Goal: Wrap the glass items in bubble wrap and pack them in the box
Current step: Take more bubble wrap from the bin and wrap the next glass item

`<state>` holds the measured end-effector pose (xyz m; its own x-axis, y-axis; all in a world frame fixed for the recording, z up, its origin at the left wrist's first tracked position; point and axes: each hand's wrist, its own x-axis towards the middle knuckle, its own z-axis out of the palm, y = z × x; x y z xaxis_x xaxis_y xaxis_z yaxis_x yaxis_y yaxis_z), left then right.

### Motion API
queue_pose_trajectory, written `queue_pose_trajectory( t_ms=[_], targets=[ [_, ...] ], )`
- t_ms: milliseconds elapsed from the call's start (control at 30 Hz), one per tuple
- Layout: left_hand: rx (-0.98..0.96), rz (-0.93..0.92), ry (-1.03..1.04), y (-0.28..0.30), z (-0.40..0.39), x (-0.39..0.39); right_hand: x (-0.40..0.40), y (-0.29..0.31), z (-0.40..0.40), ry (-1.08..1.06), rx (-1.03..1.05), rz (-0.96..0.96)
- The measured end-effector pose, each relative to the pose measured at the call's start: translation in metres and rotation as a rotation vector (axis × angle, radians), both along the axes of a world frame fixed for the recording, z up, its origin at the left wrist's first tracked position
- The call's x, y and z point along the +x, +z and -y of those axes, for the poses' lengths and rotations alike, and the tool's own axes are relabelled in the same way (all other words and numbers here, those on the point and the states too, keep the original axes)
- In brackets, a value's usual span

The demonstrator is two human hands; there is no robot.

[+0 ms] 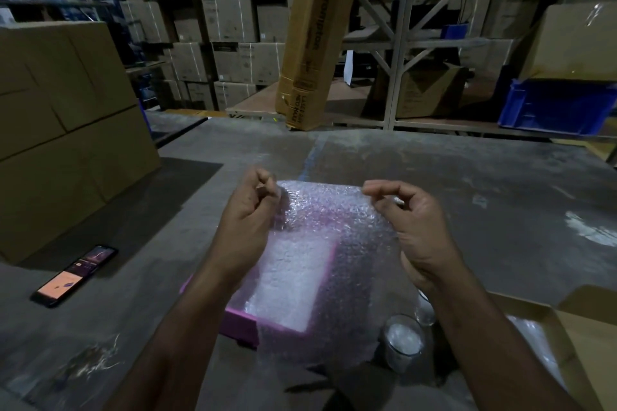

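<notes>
Early on: left hand (247, 213) & right hand (414, 223) each pinch a top corner of the bubble wrap (320, 243). Glasses (402, 344) by the box (567, 320) look unwrapped; packing not yet started, I'd say.

We can read one word only, "Crompton", printed lengthwise down the tall leaning carton (312, 40) at twelve o'clock. Smaller print near its foot, the markings on the stacked boxes (230, 17) at eleven o'clock and the phone (75, 275) screen are too blurred for us.

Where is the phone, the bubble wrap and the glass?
phone (75, 275), head view, middle of its lit screen.
bubble wrap (329, 230), head view, middle of the sheet held up between both hands.
glass (404, 342), head view, its open top, right of the pink tray.
</notes>
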<state>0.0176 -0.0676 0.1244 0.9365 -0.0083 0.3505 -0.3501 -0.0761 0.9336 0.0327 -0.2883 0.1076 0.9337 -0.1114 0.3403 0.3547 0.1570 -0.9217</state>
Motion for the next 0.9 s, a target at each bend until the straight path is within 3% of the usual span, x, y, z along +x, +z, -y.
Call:
queue_pose_trajectory(
  t_ms=[267,433,633,800,900],
  targets=[
    [0.187,-0.077,-0.095,0.006,-0.001,-0.005,-0.006,-0.004,0.011,0.148,-0.306,0.059],
    [0.272,-0.022,-0.065,0.006,0.0,-0.002,-0.005,-0.003,0.011,-0.037,-0.501,0.166],
    [0.453,0.043,0.086,-0.001,-0.004,0.003,-0.007,-0.004,0.015,-0.055,-0.47,0.098],
    [0.197,-0.003,-0.058,0.001,0.002,0.001,-0.009,-0.006,0.013,0.022,-0.213,0.035],
    [0.148,0.007,0.012,-0.003,0.006,0.003,-0.008,-0.009,0.013,0.071,-0.16,0.006]
  ],
)
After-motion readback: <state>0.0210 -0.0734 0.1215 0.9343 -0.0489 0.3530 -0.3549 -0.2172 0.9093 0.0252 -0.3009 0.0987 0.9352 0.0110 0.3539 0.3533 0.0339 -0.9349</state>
